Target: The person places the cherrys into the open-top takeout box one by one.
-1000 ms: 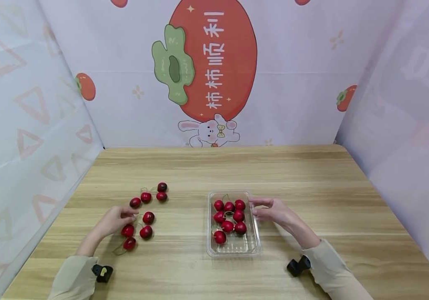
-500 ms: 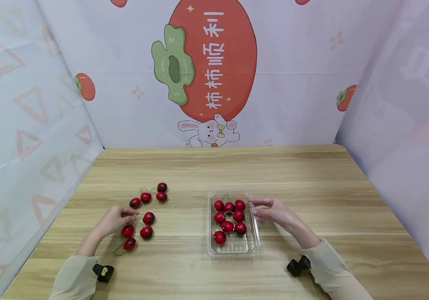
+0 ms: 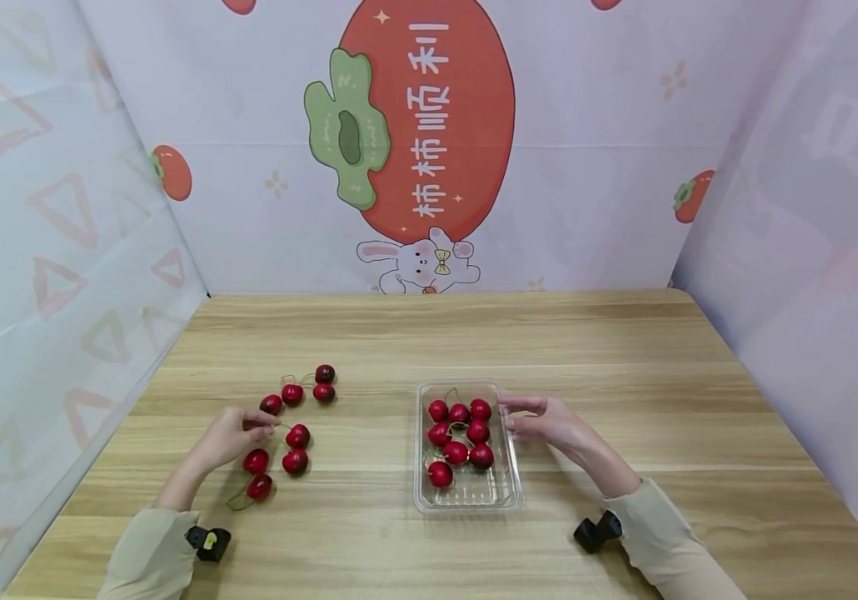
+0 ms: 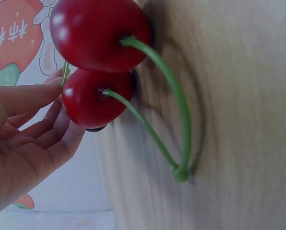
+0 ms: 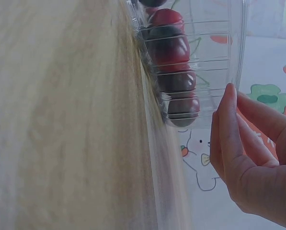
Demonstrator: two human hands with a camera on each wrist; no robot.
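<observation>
My left hand [image 3: 230, 437] pinches the green stem [image 4: 65, 74] of a joined pair of dark red cherries between thumb and fingertips. In the head view that pair's upper cherry [image 3: 297, 436] and lower cherry [image 3: 296, 462] sit just right of the fingers. Another stemmed pair, with a red cherry [image 3: 256, 461] and a darker cherry [image 3: 260, 487], lies below the hand and fills much of the left wrist view. Right of centre stands a clear plastic box [image 3: 507, 492] holding several cherries [image 3: 455, 453]. My right hand [image 3: 556, 429] touches its right wall near the rim with extended fingers.
Beyond the left hand lie more cherries: one single-looking cherry [image 3: 271, 405], one beside it [image 3: 292, 394], and two stacked close together [image 3: 324, 392]. All rest on a wooden table [image 3: 369, 333], with a printed cloth [image 3: 586, 167] standing behind it.
My left hand rises slightly with the stem, which now stands up more from the cherries. The pair's lower cherry shifts a little up and right. The right hand and box stay still.
</observation>
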